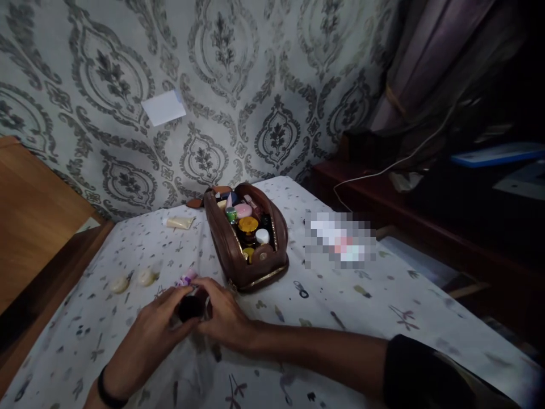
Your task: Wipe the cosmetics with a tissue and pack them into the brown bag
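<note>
My left hand (159,318) and my right hand (225,315) are curled around a dark round container (191,308), one from each side, low over the patterned sheet. Its exact kind is hard to make out in the dim light. Just beyond my fingertips lies a small pink and purple item (187,277), partly hidden by them. A brown bag (221,238) stands unzipped beyond my right hand, filled with several bottles and jars, among them one with a gold cap (248,225) and one with a white cap (262,236).
Two cream-coloured round items (120,283) sit on the sheet at the left, with a cream tube (179,222) farther back. A blurred-out object (339,241) lies right of the bag. A wooden panel (38,210) borders the left; dark furniture with a white cable (383,170) borders the right.
</note>
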Available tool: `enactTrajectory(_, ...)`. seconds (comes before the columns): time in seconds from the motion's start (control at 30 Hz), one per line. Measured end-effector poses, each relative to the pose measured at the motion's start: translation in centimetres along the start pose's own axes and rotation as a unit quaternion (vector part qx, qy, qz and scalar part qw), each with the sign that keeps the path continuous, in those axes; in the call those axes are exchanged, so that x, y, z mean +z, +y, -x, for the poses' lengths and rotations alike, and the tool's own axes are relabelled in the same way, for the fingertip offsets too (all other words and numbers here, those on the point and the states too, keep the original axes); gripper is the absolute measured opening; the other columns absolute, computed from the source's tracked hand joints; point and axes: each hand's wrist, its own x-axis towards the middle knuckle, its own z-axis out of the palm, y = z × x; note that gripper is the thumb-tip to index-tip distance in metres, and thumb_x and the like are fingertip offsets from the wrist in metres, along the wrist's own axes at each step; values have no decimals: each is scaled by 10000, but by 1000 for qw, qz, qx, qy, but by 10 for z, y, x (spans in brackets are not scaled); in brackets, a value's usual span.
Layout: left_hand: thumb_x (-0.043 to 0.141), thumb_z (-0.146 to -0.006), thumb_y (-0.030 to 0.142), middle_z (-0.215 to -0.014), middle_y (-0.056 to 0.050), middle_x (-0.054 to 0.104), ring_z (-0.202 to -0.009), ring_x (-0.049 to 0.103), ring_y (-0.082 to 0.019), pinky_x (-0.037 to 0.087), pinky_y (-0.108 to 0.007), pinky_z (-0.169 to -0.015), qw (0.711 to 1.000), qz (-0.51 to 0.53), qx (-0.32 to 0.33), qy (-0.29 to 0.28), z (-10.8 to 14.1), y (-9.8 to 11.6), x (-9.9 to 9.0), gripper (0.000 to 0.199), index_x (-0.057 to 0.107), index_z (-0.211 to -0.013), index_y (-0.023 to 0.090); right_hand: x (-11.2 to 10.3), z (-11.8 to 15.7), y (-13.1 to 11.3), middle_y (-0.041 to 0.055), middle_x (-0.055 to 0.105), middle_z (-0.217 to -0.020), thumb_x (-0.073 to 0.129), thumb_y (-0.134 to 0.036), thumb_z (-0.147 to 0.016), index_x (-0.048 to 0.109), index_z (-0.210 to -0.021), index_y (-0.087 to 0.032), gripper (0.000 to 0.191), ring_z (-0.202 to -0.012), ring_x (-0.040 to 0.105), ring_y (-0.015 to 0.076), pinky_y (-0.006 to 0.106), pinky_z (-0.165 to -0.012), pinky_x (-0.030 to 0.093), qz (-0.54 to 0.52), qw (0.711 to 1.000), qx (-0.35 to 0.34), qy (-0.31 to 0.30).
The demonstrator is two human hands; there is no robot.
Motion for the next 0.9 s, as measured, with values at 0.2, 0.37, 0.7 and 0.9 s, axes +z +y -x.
enactTrajectory(0.2, 612, -734, 209, -826, 18, 720, -633, 664, -161, 553, -239, -603, 1000, 15, -18, -21, -13, 18, 3, 239, 653, -957, 283, -13, 8, -3, 32, 595, -1089, 768, -208, -632, 509, -1285, -261, 704, -945, 588, 217, 353, -860, 505, -29, 998, 53, -14)
enactTrajectory(0.37, 648, -763, 347, -732, 30, 705, -579, 658, -156, 525, -201, -512, 997, 26, -62, -31, -23, 7, -25, 244, 656, -999, 288, -14, 22, 3, 25, 540, -1109, 757, -198, -618, 389, -1397, -295, 867, -728, 533, 139, 288, -660, 503, -86, 980, 167, -69)
enactTrajectory(0.7, 635, -838, 440, -1031, -34, 711, -920, 685, -213, 571, -264, -747, 999, 35, -7, 7, -128, 86, -56, 358, 607, -1144, 258, -7, 22, 17, 5, 488, -1009, 678, -135, -623, 551, -1088, -245, 494, -796, 506, 149, 237, -635, 465, -55, 985, 117, -116)
enactTrajectory(0.9, 590, -845, 347, -909, -13, 682, -802, 634, -196, 501, -301, -702, 984, -132, 94, -69, -164, 106, -37, 225, 616, -1044, 245, -9, 22, 14, -10, 493, -984, 668, -89, -617, 557, -966, -250, 400, -821, 511, 153, 255, -708, 461, -54, 988, 101, -106)
